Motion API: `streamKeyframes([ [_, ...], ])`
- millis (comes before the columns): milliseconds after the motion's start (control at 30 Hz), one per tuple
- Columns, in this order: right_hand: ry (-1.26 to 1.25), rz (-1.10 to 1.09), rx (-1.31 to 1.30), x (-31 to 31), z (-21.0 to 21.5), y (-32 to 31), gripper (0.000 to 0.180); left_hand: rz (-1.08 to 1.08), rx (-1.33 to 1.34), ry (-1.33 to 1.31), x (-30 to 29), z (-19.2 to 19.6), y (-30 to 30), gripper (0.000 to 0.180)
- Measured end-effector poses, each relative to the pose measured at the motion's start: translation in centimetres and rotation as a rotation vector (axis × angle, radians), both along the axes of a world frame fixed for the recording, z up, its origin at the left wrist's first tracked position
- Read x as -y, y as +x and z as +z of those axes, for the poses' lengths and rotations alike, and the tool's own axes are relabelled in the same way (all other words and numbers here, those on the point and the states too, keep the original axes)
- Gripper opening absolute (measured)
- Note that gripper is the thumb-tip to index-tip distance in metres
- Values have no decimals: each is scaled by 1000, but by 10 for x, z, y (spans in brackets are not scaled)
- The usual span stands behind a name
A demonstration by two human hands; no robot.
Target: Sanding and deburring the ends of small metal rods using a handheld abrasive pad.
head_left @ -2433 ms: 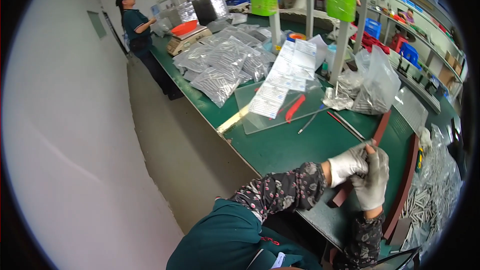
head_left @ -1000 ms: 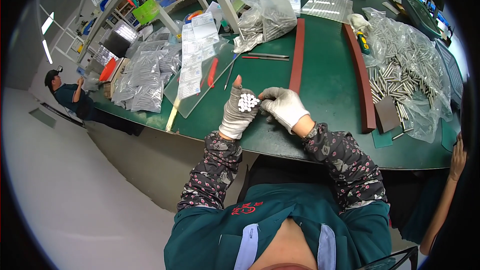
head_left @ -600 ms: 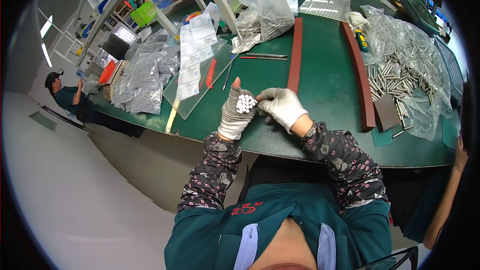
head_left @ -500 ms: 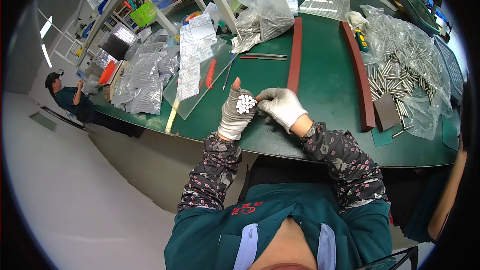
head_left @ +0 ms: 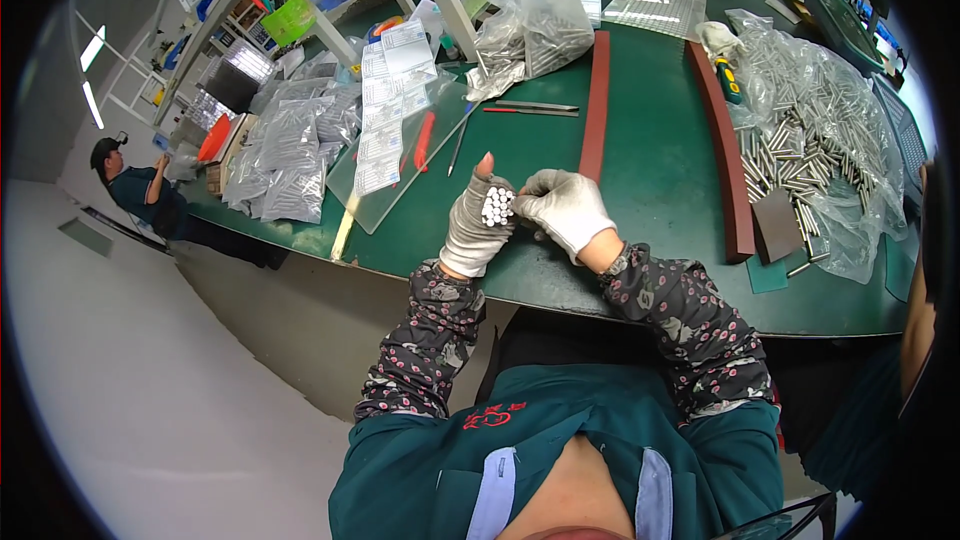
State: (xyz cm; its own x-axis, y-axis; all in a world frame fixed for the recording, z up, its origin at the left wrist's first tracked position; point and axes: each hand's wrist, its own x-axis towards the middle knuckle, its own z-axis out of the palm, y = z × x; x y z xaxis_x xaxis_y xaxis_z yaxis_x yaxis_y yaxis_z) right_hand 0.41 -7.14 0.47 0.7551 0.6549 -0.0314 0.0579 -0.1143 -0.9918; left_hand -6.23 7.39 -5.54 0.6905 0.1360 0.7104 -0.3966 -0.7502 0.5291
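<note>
My left hand (head_left: 471, 238), in a grey-white glove with the thumb tip bare, is wrapped round a bundle of metal pins (head_left: 497, 207). Their round bright ends face up toward me. My right hand (head_left: 565, 210), gloved in white, is closed with thumb and forefinger pinched at the bundle's right edge. Whatever sits between those fingertips is too small and hidden to make out. Both hands are above the green table (head_left: 530, 265), near its front edge. To the right, a large heap of similar loose metal pins (head_left: 795, 155) lies on and in clear plastic.
Two long red-brown bars (head_left: 597, 105) (head_left: 722, 155) lie on the table. Tweezers (head_left: 530, 109), paper sheets (head_left: 380, 110) on a clear plate, packed bags (head_left: 290, 160) and a shelf leg (head_left: 445, 0) stand leftward and behind. One co-worker (head_left: 145, 190) stands far left; another person's arm (head_left: 918, 330) shows at right.
My right fingers have shifted slightly against the bundle, and the left hand has tilted a little. The view has moved slightly. The arm at the right edge has moved back and up.
</note>
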Motion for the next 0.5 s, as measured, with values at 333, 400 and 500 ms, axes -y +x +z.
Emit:
streamKeyframes([
  [333, -33, -6, 105, -1, -5, 1, 19, -12, -18, 27, -5, -8, 2, 92],
  [400, -29, -1, 110, 0, -5, 1, 18, 11, -23, 81, -6, -9, 2, 95],
  [500, -21, 5, 103, 1, -4, 1, 18, -8, -42, 43, -5, -7, 1, 96],
])
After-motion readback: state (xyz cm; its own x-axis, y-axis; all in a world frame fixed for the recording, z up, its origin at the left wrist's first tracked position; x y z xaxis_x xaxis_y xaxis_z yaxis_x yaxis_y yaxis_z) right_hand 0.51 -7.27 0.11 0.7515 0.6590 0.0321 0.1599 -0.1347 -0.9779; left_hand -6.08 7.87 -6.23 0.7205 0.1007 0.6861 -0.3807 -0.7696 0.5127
